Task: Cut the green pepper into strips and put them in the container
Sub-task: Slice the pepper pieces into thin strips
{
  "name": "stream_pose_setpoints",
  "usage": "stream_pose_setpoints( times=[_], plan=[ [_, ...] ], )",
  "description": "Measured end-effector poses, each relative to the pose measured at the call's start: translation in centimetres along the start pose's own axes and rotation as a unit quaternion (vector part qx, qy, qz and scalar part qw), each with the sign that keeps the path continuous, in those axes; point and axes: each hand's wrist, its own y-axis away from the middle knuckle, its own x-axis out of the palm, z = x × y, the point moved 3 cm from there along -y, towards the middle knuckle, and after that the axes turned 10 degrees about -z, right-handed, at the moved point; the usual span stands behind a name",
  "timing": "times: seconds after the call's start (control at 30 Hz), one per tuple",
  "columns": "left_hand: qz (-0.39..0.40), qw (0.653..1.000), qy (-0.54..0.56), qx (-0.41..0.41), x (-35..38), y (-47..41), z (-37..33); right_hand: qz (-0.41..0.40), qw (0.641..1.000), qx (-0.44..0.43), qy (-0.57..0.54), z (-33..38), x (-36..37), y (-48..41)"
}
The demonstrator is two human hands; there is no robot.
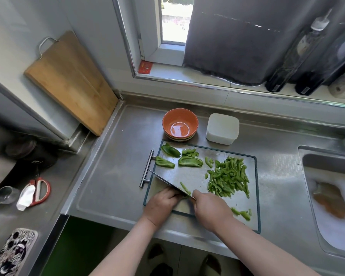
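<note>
Hands, two, bare, at the near-left corner of a steel cutting board with a dark green rim [191,174].
- Right hand [209,210]: fingers wrapped round the handle of a broad steel knife [167,182]; handle hidden in the fist, blade running diagonally away to the left over the board, one green strip clinging to it.
- Left hand [163,204]: fingers curled down, knuckles against the blade, holding a green pepper piece [184,197] of which only a sliver shows.

On the board:
- Heap of cut green pepper strips [229,180], right half.
- Large uncut green pepper pieces [189,161], several, far-left corner.
- Few green scraps [242,213], near-right corner.

Beyond the board's far edge, on the stainless-steel bench [112,176]:
- Orange ceramic bowl [179,124], just beside the edge.
- White square plastic container [222,128], right of the bowl; no pepper seen in it.

Right of the board: steel sink [331,162], sudsy water, something brown in it.

Far left of the board:
- Wooden chopping board with wire handle [72,80], leaning on the wall.
- Red-handled scissors [40,189].
- Clear glass cup [5,194].

Behind the board, on the window sill: dark glass bottles [287,66].
</note>
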Motion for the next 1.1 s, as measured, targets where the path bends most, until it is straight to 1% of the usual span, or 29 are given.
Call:
stream_pose_setpoints(
  times=[0.1, 0.23, 0.37, 0.47, 0.6, 0.7, 0.87, 1.1],
  plan=[
    [-0.001, 1.000, -0.023, 0.005, -0.3, 0.3, 0.0, 0.008, 1.000, 0.008, -0.001, 0.8, 0.2, -1.2],
    [-0.017, 0.998, -0.054, -0.009, -1.4, 0.1, -0.2, 0.011, 1.000, 0.019, -0.013, 0.9, 0.0, -1.7],
    [-0.005, 0.999, -0.033, -0.029, -1.6, -0.4, -0.1, 0.004, 1.000, 0.016, -0.026, 0.9, -0.4, -1.4],
    [0.000, 0.999, -0.016, -0.029, -1.7, -0.6, 0.2, -0.020, 0.999, 0.004, -0.046, 0.8, -1.1, -0.3],
    [0.019, 0.999, -0.025, -0.017, -1.4, -0.6, 0.6, -0.031, 0.999, -0.020, -0.016, 0.8, -1.7, 1.5],
    [0.022, 0.999, -0.018, -0.018, -1.5, -0.5, 0.5, -0.028, 0.999, -0.005, -0.017, 0.2, -1.6, 2.3],
    [0.001, 1.000, -0.008, -0.030, -1.9, -0.5, 0.4, -0.009, 1.000, 0.018, -0.014, -0.8, -1.0, 2.7],
    [-0.006, 1.000, 0.001, -0.030, -1.7, 0.0, 0.5, 0.003, 0.999, 0.033, -0.022, 1.4, 0.4, -0.2]
  ],
)
